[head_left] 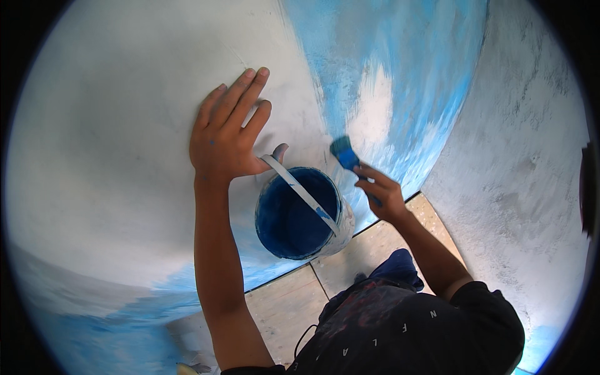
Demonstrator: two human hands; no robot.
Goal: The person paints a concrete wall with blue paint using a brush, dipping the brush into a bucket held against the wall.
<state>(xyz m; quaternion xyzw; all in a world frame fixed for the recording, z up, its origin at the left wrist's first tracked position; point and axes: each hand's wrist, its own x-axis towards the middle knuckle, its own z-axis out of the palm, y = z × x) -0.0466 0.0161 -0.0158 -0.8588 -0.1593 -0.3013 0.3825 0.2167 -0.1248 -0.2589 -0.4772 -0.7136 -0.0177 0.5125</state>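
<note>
My left hand [228, 134] leans on the white part of the wall [125, 125], fingers stretched out. A paint bucket [347, 228] hangs by its white handle [303, 195], which is hooked over that hand's thumb. Dark blue paint coats the bucket's inside; how much liquid it holds I cannot tell. To the right, my right hand [384, 194] grips a paintbrush [347, 153] by its handle. The blue-stained bristles point up and left, at the wall beside an unpainted white patch [378, 100]; whether they touch it I cannot tell.
Streaky light blue paint [431, 56] covers the upper right of this wall. A grey, mottled wall [525, 137] adjoins it on the right. Beige floor tiles [287, 306] lie below, and a dark object [588, 190] sits at the far right rim.
</note>
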